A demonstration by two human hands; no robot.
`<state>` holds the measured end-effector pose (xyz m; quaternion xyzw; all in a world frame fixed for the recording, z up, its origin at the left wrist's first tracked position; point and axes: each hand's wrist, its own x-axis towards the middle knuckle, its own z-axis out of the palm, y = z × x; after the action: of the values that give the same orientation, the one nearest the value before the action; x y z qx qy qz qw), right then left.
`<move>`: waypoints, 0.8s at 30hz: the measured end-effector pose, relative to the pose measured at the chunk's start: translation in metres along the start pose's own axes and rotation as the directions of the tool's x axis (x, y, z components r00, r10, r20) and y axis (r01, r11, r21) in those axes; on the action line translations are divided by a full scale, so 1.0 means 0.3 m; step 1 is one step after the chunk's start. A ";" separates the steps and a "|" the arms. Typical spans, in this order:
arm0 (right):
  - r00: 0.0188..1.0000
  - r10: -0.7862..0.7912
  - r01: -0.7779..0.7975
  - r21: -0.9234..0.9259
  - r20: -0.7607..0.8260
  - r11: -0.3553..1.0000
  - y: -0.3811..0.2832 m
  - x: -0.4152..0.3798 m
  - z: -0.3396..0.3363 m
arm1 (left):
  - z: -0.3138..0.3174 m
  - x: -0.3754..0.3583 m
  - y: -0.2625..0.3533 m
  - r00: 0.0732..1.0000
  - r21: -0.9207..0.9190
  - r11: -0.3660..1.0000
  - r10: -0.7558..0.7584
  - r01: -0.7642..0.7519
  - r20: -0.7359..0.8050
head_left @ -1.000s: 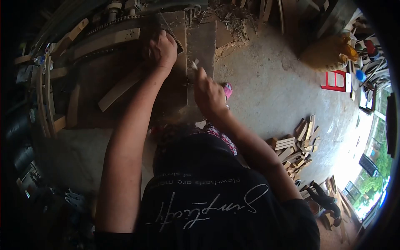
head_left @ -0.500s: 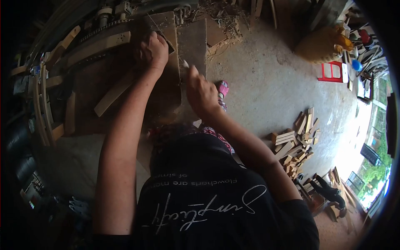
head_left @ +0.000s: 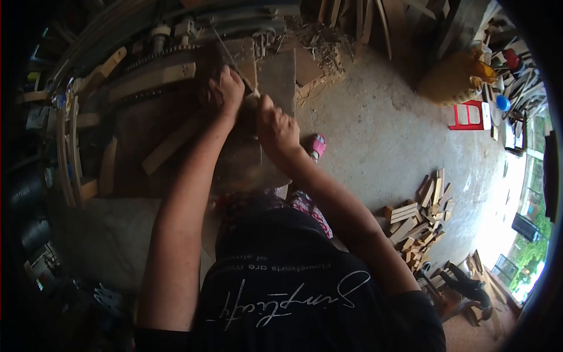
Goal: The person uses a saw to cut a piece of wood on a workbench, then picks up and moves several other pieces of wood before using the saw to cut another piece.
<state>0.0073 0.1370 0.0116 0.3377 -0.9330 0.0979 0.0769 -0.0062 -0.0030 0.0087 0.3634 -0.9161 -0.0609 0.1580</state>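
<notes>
In my right hand [head_left: 278, 126], the fingers wrap round the pale handle of a long thin metal tool [head_left: 233, 58], which looks like a file. Its narrow shaft slants up and left from the fist, past the knuckles of my left hand [head_left: 226, 91]. My left hand is closed at the workbench [head_left: 277, 73], just left of the tool; what its fingers grip is hidden in shadow. A lighter board [head_left: 241, 51] lies by the shaft on the bench top. The two fists are close together but apart.
Curved wooden pieces [head_left: 152, 81] and a chain-driven machine [head_left: 161, 41] occupy the left. Wood shavings [head_left: 334, 58] cover the floor beyond the bench. To the right are a pile of wood offcuts [head_left: 419, 217], a red stool [head_left: 466, 115] and a yellow sack [head_left: 448, 82].
My right hand has shifted slightly left, bringing the tool's handle nearer my left hand. The whole view has moved a little, so the bench appears lower.
</notes>
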 end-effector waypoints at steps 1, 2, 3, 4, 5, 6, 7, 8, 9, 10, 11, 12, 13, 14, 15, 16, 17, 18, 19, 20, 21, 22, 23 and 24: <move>1.000 0.009 -0.009 -0.005 -0.021 1.000 0.011 -0.030 -0.016 | -0.001 -0.002 0.003 1.000 0.000 1.000 -0.015 0.015 0.004; 1.000 0.013 -0.014 -0.042 -0.013 0.999 0.024 -0.100 -0.048 | -0.011 -0.002 0.010 1.000 0.007 1.000 -0.012 0.012 -0.004; 1.000 0.014 -0.014 -0.078 -0.002 0.997 0.031 -0.136 -0.064 | -0.018 -0.004 0.015 1.000 0.014 1.000 -0.014 0.014 -0.012; 1.000 0.012 -0.013 -0.085 -0.019 0.996 0.033 -0.130 -0.062 | -0.014 0.000 0.013 1.000 0.009 1.000 0.005 -0.005 -0.024; 0.999 0.027 -0.025 -0.056 0.034 0.998 0.032 -0.131 -0.058 | -0.004 0.008 0.010 0.999 0.004 1.000 0.006 -0.006 -0.032; 0.994 0.047 -0.045 -0.025 0.094 0.999 0.028 -0.136 -0.055 | 0.002 0.005 0.007 1.000 -0.021 1.000 -0.008 0.008 -0.001; 0.994 0.054 -0.052 -0.025 0.092 0.998 0.013 -0.100 -0.038 | 0.012 0.001 0.002 0.999 -0.045 0.999 -0.020 0.021 0.030; 0.985 0.065 -0.066 0.001 0.160 0.998 -0.008 -0.024 -0.010 | 0.038 0.001 -0.012 1.000 -0.028 1.000 -0.012 0.012 0.012; 0.972 0.071 -0.079 0.027 0.223 0.997 -0.017 0.031 0.003 | 0.034 0.007 -0.006 1.000 -0.029 1.000 -0.005 0.005 -0.004; 0.959 0.076 -0.107 0.099 0.272 0.989 -0.022 0.042 -0.018 | 0.026 0.005 -0.006 1.000 0.011 1.000 0.012 -0.012 -0.017; 0.963 0.084 -0.113 0.100 0.256 0.989 -0.010 0.009 -0.016 | 0.018 0.002 -0.006 0.999 0.049 0.998 0.033 -0.031 -0.025; 0.989 0.016 -0.034 0.126 0.146 0.991 0.018 -0.055 -0.001 | 0.017 0.000 -0.006 0.998 0.065 0.997 0.043 -0.040 -0.050; 0.998 -0.053 0.048 0.138 0.032 0.989 0.037 -0.098 0.001 | 0.025 0.000 -0.009 0.997 0.057 0.997 0.052 -0.049 -0.063; 0.998 -0.051 0.048 0.129 0.021 0.990 0.035 -0.117 -0.036 | 0.036 -0.003 -0.015 0.993 0.044 0.997 0.073 -0.069 -0.091; 0.972 0.038 -0.062 0.096 0.233 0.993 0.033 -0.126 -0.088 | 0.038 -0.001 -0.013 0.989 0.031 0.996 0.084 -0.081 -0.120; 0.891 0.129 -0.163 0.042 0.435 0.986 0.036 -0.125 -0.114 | 0.035 -0.002 -0.007 0.995 0.005 0.999 0.042 -0.041 -0.090; 0.891 0.127 -0.161 0.041 0.436 0.986 0.033 -0.105 -0.090 | 0.049 -0.002 -0.015 0.995 0.005 0.999 0.039 -0.039 -0.090; 0.927 0.095 -0.149 0.124 0.363 0.981 0.020 -0.064 -0.045 | 0.077 -0.005 -0.034 0.996 0.018 0.999 0.049 -0.048 -0.080; 0.959 0.066 -0.126 0.205 0.276 0.971 0.004 -0.011 -0.014 | 0.095 0.001 -0.042 0.995 0.030 0.998 0.058 -0.056 -0.081; 0.962 0.063 -0.091 0.096 0.264 0.991 -0.014 0.041 -0.004 | 0.102 0.006 -0.039 0.994 0.028 0.998 0.059 -0.056 -0.097; 0.966 0.062 -0.089 0.097 0.252 0.991 -0.007 0.033 -0.005 | 0.101 0.001 -0.041 0.996 0.034 0.999 0.042 -0.039 -0.075; 0.998 0.003 -0.012 0.127 0.069 0.992 0.007 -0.002 -0.002 | 0.089 0.000 -0.036 0.998 0.037 0.999 0.030 -0.028 -0.052; 0.991 -0.056 0.072 0.136 -0.120 0.988 0.025 -0.045 0.007 | 0.079 0.001 -0.030 0.997 0.028 0.999 0.037 -0.035 -0.065; 0.986 -0.078 0.089 0.063 -0.150 0.994 0.041 -0.123 0.031 | 0.055 0.000 -0.019 0.996 0.029 0.999 0.048 -0.046 -0.074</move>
<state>0.0268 0.1667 -0.0066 0.3707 -0.9059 0.1514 0.1380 -0.0081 -0.0072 -0.0082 0.3460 -0.9186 -0.0311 0.1885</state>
